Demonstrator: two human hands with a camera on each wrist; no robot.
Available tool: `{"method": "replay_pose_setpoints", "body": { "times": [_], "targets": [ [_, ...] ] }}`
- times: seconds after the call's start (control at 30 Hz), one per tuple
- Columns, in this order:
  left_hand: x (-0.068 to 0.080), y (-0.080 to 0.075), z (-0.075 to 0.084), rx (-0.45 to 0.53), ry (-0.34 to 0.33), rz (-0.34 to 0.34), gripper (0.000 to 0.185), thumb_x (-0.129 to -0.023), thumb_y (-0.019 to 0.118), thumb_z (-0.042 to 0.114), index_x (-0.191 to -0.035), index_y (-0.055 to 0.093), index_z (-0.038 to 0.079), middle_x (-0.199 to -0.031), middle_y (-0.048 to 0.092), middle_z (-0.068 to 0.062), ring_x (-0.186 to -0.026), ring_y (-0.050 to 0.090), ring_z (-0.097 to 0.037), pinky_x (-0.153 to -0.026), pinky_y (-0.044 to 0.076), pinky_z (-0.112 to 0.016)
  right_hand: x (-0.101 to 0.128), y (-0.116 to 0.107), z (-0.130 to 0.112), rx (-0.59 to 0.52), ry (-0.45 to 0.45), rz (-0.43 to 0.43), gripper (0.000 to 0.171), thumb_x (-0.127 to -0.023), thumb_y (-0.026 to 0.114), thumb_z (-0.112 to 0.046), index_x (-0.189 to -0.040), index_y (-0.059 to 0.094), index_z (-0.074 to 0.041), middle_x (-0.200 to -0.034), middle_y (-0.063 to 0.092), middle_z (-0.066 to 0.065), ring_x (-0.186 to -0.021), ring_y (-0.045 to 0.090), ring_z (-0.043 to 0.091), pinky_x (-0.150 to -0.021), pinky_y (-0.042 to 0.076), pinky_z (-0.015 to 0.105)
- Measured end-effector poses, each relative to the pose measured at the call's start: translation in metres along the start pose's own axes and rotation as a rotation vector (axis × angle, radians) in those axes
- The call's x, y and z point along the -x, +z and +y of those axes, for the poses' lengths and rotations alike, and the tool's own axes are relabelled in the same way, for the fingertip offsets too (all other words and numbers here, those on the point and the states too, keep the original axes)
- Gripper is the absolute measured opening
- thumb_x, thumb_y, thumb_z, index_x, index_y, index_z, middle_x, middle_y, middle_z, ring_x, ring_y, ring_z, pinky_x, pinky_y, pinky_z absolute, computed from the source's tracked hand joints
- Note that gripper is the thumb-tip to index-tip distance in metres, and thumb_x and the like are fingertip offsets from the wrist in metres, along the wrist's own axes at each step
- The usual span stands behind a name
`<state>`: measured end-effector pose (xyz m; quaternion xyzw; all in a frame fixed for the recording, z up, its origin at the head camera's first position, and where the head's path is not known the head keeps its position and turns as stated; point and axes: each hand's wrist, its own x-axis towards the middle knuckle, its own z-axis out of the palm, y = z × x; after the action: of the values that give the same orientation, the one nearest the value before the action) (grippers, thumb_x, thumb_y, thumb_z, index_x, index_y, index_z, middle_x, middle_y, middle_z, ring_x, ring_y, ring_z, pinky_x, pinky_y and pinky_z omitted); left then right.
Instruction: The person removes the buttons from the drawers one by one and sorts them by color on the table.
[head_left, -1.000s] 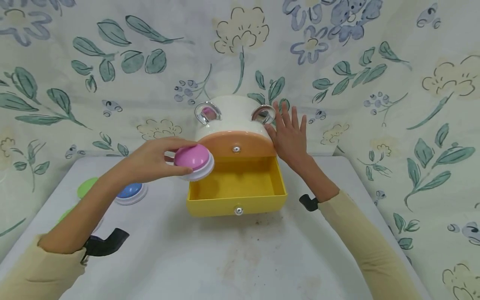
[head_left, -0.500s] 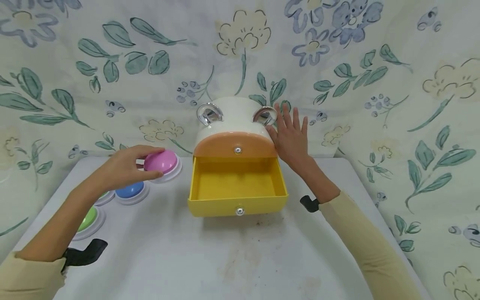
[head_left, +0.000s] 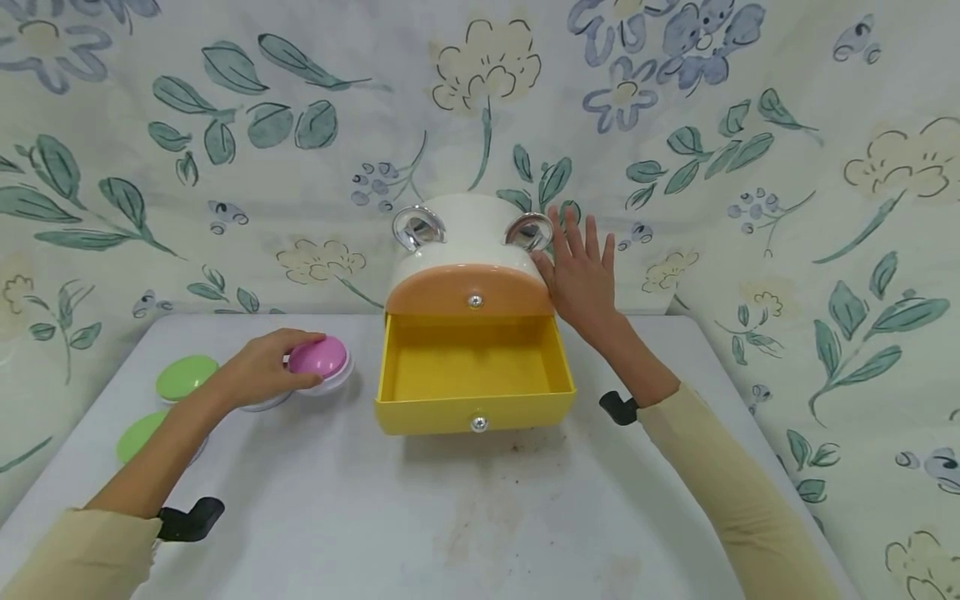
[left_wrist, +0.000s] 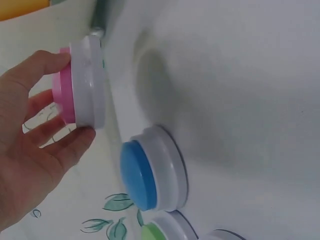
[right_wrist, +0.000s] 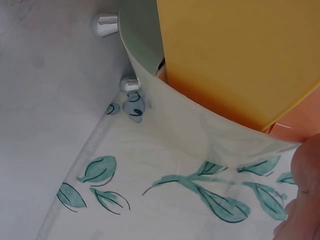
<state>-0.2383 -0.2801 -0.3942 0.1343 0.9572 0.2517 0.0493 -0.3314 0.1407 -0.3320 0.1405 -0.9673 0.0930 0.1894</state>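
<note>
My left hand (head_left: pixel 262 367) holds a round push button with a pink dome (head_left: pixel 318 357) and white base by its sides, thumb and fingers around it. In the left wrist view the pink button (left_wrist: pixel 65 90) is off the table, its shadow apart from it. A blue button (left_wrist: pixel 137 175) stands close by; in the head view my hand hides its dome. The right hand (head_left: pixel 581 275) lies with straight fingers against the right side of a white cabinet (head_left: pixel 468 233) with two chrome rings. Its orange drawer (head_left: pixel 435 287) is closed; the yellow drawer (head_left: pixel 427 417) below is pulled out and empty.
Two green buttons (head_left: pixel 186 377) sit at the table's left side, partly behind my left forearm. The white table (head_left: pixel 360 517) has brownish smudges in front of the drawer. Flower-patterned cloth (head_left: pixel 675 100) hangs behind and beside the table.
My left hand has carried the pink button leftward from over the yellow drawer's left edge, then lowered it toward the table beside the blue button. The right hand has stayed at the cabinet.
</note>
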Motion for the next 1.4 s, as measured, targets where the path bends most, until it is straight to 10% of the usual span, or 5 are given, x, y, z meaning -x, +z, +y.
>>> {"method": "replay_pose_setpoints", "body": {
  "times": [1.4],
  "targets": [
    [-0.007, 0.031, -0.011, 0.029, -0.065, -0.034, 0.066, -0.092, 0.071, 0.018, -0.144, 0.041, -0.008, -0.140, 0.042, -0.036, -0.126, 0.040, -0.055, -0.095, 0.045, -0.066, 0.000, 0.002, 0.002, -0.019, -0.007, 0.012, 0.065, -0.108, 0.038, -0.041, -0.161, 0.012, -0.013, -0.165, 0.010, 0.012, -0.150, 0.007, 0.039, -0.118, -0.001, 0.060]
  ]
}}
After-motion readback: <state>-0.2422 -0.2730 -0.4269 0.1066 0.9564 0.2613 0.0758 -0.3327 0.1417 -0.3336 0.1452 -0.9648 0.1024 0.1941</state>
